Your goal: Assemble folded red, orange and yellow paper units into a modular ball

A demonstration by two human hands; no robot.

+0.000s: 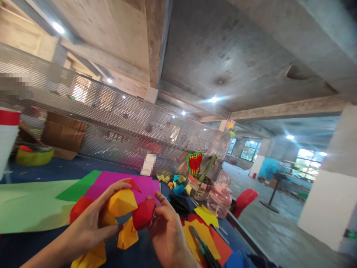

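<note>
A: That left hand (92, 219), closest in the head view: what's in it?
B: A yellow folded paper piece (122, 203), gripped between fingers and thumb, on the near side of the magenta sheet (106, 179).
A: And the right hand (167, 223)?
B: Fingertips pinched on a red folded paper piece (143, 214), also on the magenta sheet's near side. Whether the 2 pieces are joined, I can't tell.
A: What could go wrong?
B: 3 things, I'd judge. Squeezing hard could crush the folds; a slack pinch could let them spring open. And an outward swing of the right forearm might knock the cutter (206, 251), right of the magenta sheet on loose yellow and orange sheets (209, 234), or the pink jug (220, 203), right of the magenta sheet near the surface's (16, 249) edge.
</note>
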